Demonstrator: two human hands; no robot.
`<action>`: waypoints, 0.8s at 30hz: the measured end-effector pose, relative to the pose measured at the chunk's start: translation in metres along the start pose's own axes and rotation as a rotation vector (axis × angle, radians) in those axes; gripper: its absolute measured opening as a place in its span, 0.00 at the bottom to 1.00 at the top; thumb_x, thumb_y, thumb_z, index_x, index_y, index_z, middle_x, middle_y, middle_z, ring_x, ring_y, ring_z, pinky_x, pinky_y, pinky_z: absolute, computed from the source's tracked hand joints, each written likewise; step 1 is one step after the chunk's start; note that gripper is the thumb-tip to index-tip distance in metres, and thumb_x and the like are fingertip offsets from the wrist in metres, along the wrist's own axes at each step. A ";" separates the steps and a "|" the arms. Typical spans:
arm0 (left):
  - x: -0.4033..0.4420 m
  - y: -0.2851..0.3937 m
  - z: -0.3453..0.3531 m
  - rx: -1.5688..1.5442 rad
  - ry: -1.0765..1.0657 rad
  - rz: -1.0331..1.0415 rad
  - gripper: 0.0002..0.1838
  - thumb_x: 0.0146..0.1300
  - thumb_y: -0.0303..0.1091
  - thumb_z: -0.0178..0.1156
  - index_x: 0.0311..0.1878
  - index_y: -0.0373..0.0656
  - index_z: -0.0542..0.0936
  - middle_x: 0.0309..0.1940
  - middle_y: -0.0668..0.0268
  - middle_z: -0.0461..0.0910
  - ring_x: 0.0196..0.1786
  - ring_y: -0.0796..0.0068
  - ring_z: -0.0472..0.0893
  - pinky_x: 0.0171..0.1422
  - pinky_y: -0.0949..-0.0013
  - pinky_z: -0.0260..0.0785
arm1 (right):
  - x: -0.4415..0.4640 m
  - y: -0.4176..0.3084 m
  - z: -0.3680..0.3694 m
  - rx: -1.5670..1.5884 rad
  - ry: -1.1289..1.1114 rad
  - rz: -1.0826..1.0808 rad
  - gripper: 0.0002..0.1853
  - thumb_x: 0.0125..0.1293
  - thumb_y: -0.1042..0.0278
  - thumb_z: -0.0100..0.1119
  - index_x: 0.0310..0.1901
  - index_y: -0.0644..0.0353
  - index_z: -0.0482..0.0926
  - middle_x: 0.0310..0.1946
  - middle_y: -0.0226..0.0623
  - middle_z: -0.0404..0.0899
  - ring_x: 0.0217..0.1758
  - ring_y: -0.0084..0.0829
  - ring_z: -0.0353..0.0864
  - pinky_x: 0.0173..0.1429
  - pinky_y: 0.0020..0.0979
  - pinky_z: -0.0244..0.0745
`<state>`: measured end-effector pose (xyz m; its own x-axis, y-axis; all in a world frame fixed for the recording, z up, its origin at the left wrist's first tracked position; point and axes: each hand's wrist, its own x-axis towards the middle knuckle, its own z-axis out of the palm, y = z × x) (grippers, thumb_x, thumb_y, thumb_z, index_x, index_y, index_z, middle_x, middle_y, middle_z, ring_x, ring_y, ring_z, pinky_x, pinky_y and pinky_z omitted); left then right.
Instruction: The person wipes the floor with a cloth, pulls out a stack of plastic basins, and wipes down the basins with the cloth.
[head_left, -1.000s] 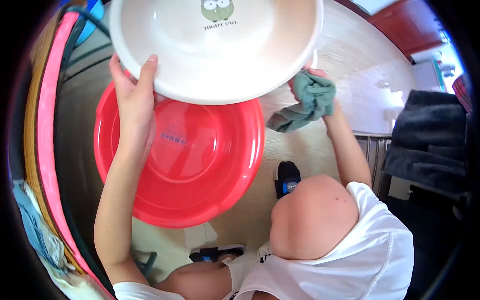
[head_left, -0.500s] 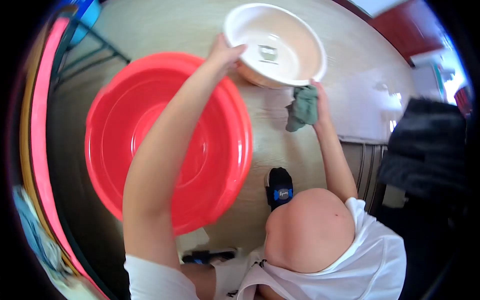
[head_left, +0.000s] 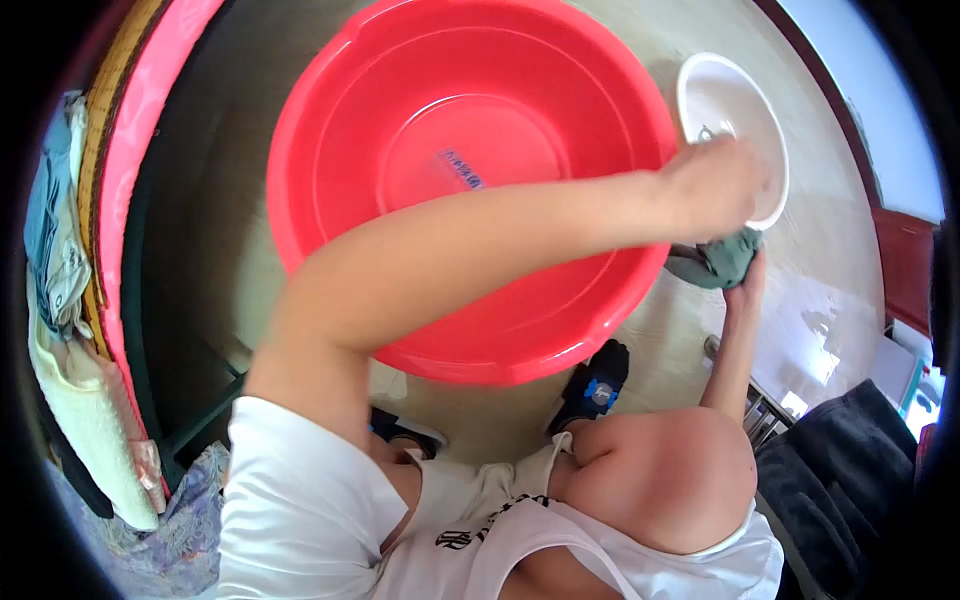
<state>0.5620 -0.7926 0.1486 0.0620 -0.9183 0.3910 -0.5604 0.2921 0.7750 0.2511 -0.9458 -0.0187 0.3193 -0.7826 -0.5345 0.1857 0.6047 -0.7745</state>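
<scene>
My right hand (head_left: 748,280) is closed on a crumpled green cloth (head_left: 735,258), beside the near rim of a white basin (head_left: 740,90). My left arm reaches across a large red tub (head_left: 480,345). At its end, my left hand (head_left: 715,188) is over or just in front of the white basin, close above the cloth. That hand is curled and blurred, so its grip is unclear. Part of the white basin is hidden behind it. Some blue lettering shows on the red tub's bottom.
At the left is a pink-edged frame (head_left: 130,170) with clothes and a towel (head_left: 90,430) hanging by it. Dark fabric (head_left: 840,480) lies at the lower right. My slippered foot (head_left: 597,388) rests on the floor near the tub. The floor shines at the right.
My left hand has let go of the white basin's rim and swung right toward the cloth. The view has shifted; the basin now stands right of the red tub. The right hand still holds the cloth.
</scene>
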 end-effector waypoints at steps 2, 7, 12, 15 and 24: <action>-0.056 0.024 -0.035 -0.043 -0.093 0.024 0.14 0.64 0.26 0.61 0.51 0.35 0.85 0.49 0.51 0.83 0.58 0.45 0.82 0.63 0.48 0.78 | -0.025 -0.001 -0.003 0.066 0.117 -0.026 0.24 0.86 0.48 0.43 0.58 0.60 0.81 0.55 0.43 0.88 0.57 0.42 0.87 0.67 0.47 0.83; -0.196 0.047 -0.121 0.253 -0.476 -0.134 0.22 0.76 0.39 0.59 0.67 0.38 0.79 0.63 0.48 0.81 0.71 0.48 0.77 0.74 0.50 0.73 | -0.077 -0.038 0.014 0.134 -0.041 -0.143 0.22 0.84 0.50 0.45 0.58 0.59 0.82 0.59 0.45 0.86 0.61 0.43 0.86 0.71 0.51 0.80; -0.261 0.078 -0.172 0.152 -0.781 -0.629 0.32 0.80 0.54 0.56 0.69 0.34 0.77 0.64 0.44 0.81 0.67 0.44 0.80 0.74 0.45 0.72 | -0.121 -0.092 0.149 0.107 0.134 -0.434 0.23 0.82 0.55 0.47 0.63 0.63 0.81 0.65 0.48 0.83 0.67 0.48 0.84 0.76 0.54 0.77; -0.274 0.078 -0.168 0.236 -0.701 -0.425 0.34 0.77 0.57 0.59 0.68 0.34 0.78 0.61 0.45 0.82 0.64 0.44 0.83 0.69 0.46 0.76 | -0.163 -0.095 0.248 0.027 0.161 -0.548 0.24 0.83 0.57 0.45 0.67 0.66 0.78 0.66 0.52 0.82 0.68 0.49 0.83 0.76 0.55 0.77; -0.286 0.086 -0.164 0.326 -0.582 -0.385 0.26 0.69 0.55 0.67 0.50 0.37 0.83 0.46 0.56 0.83 0.48 0.52 0.85 0.50 0.52 0.81 | -0.150 -0.133 0.321 -0.002 -0.960 -0.306 0.24 0.84 0.58 0.46 0.68 0.69 0.76 0.65 0.52 0.82 0.66 0.46 0.84 0.75 0.48 0.78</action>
<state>0.6313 -0.4615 0.1849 -0.0924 -0.9581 -0.2710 -0.8082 -0.0868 0.5824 0.4764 -0.8620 0.2730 0.8718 -0.4532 0.1860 0.3841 0.3969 -0.8336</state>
